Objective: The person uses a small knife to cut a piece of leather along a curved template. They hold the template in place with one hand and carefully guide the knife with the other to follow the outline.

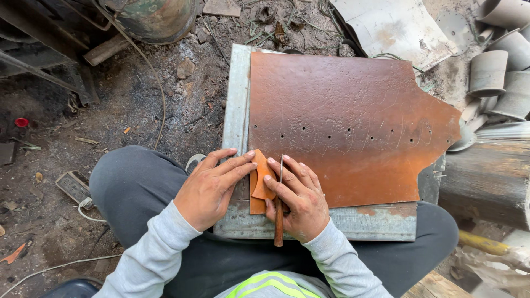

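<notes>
Pinning small rusty template (261, 177) flat on rusted sheet (353, 121) with left hand (208, 190) fingers spread; right hand (298, 198) clenched round scriber (279, 204), apparently tracing. Risk: template sliding, line skewing.

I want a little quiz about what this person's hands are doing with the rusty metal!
1. True or false: the left hand presses a small curved template flat onto the rusty metal sheet.
2. What does the right hand hold? A) a pointed tool with a wooden handle B) a paintbrush C) a pair of scissors
3. Fill in: the rusty sheet lies on a grey ____ panel that rests across the person's lap.

Key:
1. True.
2. A; its tip stands beside the template's right edge.
3. Metal.
</notes>
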